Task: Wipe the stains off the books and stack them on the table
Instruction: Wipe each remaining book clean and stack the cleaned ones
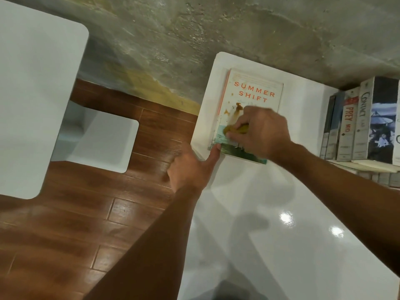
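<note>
A white paperback titled Summer Shift (pixel 253 92) lies flat near the far left corner of the glossy white table (pixel 270 224). Brown stains (pixel 234 111) mark the middle of its cover. My right hand (pixel 264 131) grips a yellow-brown cloth (pixel 236 129) and presses it on the lower part of the cover, just below the stains. My left hand (pixel 192 167) sits at the table's left edge, its thumb touching the book's near left corner.
A row of upright books (pixel 359 122) stands at the table's far right, resting on other flat books. A second white table (pixel 32 94) and a white stool (pixel 104 141) stand to the left on the wooden floor. A rough concrete wall runs behind.
</note>
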Motion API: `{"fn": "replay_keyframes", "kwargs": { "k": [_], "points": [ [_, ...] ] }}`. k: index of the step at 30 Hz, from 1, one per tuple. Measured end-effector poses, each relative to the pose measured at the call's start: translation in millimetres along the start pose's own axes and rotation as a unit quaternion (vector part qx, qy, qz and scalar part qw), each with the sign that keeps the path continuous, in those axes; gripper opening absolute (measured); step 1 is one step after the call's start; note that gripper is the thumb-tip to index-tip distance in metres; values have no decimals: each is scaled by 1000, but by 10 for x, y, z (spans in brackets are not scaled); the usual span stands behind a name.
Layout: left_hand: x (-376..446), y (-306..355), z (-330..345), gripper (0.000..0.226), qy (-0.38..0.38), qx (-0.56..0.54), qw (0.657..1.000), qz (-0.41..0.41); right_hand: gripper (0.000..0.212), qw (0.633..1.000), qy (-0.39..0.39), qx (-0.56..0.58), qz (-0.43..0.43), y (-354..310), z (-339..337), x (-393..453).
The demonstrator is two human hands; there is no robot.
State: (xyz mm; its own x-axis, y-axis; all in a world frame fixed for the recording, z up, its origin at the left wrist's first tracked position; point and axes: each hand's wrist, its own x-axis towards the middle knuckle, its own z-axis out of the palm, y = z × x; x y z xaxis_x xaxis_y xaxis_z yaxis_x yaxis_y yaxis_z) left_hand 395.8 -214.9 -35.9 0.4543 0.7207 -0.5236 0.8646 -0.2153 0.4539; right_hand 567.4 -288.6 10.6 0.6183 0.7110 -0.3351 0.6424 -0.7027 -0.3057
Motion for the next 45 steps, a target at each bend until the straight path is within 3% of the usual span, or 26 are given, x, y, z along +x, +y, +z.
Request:
{"fn": "replay_keyframes", "kwargs": {
  "k": [6,10,15,18,23,27,31,35,39,43,45],
  "points": [
    [3,1,-8,74,9,-16,1000,0,28,1000,3,12,13,65,-142,216],
    [-13,6,-14,76,9,-16,1000,-2,29,996,-77,-29,-25,100,-164,71],
    [-8,2,-16,73,10,-17,1000,-3,29,998,13,13,67,230,-241,215],
    [-9,6,-11,74,10,-18,1000,2,29,999,-47,-3,-8,194,-158,-4],
    [-10,4,-11,74,12,-20,1000,-2,24,995,19,33,93,317,-303,173],
    [0,8,-7,75,12,-25,1000,3,26,997,-72,-2,-3,241,-230,-28],
    [-9,6,-1,73,16,-21,1000,5,29,993,29,14,110,360,-379,256],
    [-3,-3,7,74,17,-22,1000,4,27,997,-53,-36,36,213,-231,7],
    [2,0,16,73,17,-18,1000,3,24,993,10,-2,116,296,-382,219],
    [8,12,5,72,19,-19,1000,2,26,997,-53,-23,42,211,-251,46],
    [18,15,12,75,19,-20,1000,3,28,997,-24,-18,75,268,-299,143]
  ]
}}
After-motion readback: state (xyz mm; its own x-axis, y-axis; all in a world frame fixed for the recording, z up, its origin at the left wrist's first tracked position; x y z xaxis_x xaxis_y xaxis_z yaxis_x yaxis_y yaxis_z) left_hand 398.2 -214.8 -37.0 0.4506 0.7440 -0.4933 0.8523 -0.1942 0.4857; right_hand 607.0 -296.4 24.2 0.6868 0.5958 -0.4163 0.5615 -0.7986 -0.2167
